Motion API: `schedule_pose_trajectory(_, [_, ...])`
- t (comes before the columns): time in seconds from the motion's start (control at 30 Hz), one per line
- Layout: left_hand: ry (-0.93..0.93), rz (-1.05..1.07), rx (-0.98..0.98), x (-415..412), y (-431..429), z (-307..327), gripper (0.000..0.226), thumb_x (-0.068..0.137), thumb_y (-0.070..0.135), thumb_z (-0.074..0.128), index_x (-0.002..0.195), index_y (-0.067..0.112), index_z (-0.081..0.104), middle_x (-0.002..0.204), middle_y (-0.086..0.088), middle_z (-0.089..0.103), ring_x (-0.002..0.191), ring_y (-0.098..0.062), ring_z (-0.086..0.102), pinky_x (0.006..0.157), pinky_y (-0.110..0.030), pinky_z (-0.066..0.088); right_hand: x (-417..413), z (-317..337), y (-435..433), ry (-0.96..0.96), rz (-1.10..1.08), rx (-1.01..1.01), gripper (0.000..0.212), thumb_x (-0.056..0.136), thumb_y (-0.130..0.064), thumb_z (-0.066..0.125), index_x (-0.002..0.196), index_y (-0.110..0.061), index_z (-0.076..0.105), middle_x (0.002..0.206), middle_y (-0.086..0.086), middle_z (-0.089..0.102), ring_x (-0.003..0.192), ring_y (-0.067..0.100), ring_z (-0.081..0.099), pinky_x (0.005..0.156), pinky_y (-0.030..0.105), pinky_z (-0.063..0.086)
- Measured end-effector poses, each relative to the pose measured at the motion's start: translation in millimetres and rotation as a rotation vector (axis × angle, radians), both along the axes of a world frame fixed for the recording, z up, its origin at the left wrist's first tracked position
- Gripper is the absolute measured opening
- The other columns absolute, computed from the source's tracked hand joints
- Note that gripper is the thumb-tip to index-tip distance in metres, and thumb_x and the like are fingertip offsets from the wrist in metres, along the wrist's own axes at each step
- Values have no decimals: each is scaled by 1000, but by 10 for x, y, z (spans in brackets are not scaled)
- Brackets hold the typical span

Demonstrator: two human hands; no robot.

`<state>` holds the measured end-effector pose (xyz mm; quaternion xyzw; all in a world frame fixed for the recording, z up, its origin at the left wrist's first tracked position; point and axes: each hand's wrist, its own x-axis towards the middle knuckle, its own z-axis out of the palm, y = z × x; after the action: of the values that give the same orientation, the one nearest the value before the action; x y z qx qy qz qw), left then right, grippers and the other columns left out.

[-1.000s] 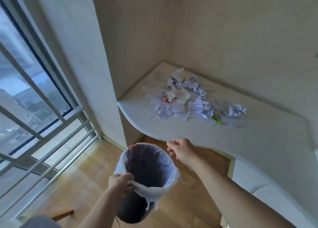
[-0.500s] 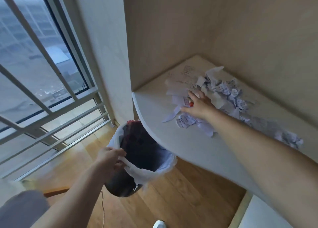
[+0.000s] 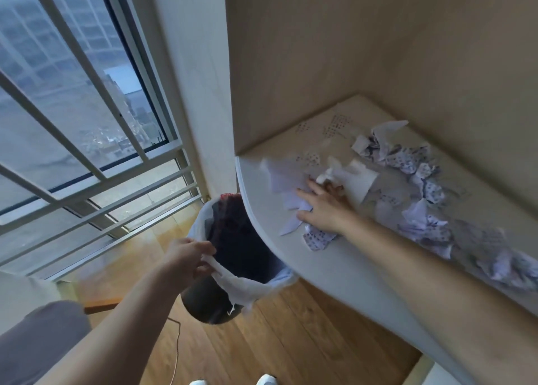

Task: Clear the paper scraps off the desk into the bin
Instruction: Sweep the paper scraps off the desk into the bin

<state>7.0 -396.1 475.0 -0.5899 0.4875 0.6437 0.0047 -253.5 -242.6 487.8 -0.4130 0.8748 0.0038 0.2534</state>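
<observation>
A pile of white and printed paper scraps (image 3: 419, 186) lies along the pale desk (image 3: 334, 268), from its left corner toward the right. My right hand (image 3: 323, 207) rests flat on the scraps near the desk's curved left edge, fingers spread, a crumpled white piece at its fingertips. My left hand (image 3: 186, 253) grips the white liner at the rim of a dark round bin (image 3: 233, 239). The bin is held tilted just below the desk's edge, its far rim tucked under it.
A beige wall corner encloses the desk at the back and left. A barred window (image 3: 81, 122) fills the left. Below is a wooden floor (image 3: 291, 341) with a thin cable (image 3: 176, 352), and white shoe tips (image 3: 266, 380) at the bottom edge.
My right hand left the bin's rim, reached onto the desk and now lies spread over the scraps. The bin has come up closer under the desk's edge.
</observation>
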Motion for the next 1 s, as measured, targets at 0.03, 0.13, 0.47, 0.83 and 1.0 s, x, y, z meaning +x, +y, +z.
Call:
schedule_pose_trajectory(0.03, [-1,0,-5,4,-6,24,14,81,-1,68,91,-6,60,85,-23,54,62,-32,63,49,-31,56,113,20,1,1,57,-6,63,90,-53,45,148,-42,23,164,-12,-7,150,33,2,118,56,16])
schedule_pose_trajectory(0.13, [5,1,-7,22,-48,97,16,80,-3,67,93,-9,60,83,-23,52,59,-31,61,51,-32,56,456,78,-2,42,253,-22,49,99,-45,36,147,-41,27,164,-9,-3,149,36,-2,117,57,16])
schedule_pose_trajectory(0.47, [0,-49,-1,78,-193,282,24,79,-5,66,100,-15,59,76,-22,52,57,-30,57,44,-28,52,1019,-4,-112,19,828,-153,41,94,-31,53,135,-28,52,161,1,23,150,36,7,114,68,6])
schedule_pose_trajectory(0.83, [18,-81,59,-37,-156,381,15,79,-8,65,93,-11,59,74,-20,51,57,-30,58,45,-31,55,534,154,-40,-211,-135,-192,75,88,-69,39,151,-43,9,163,-9,-11,150,23,-12,120,56,2])
schedule_pose_trajectory(1.0, [43,-89,61,-76,-201,408,17,77,-9,65,92,-11,58,78,-23,51,59,-30,56,45,-30,54,1042,81,-316,-122,239,-126,61,91,-62,37,148,-46,19,164,-4,5,150,28,-6,119,56,1])
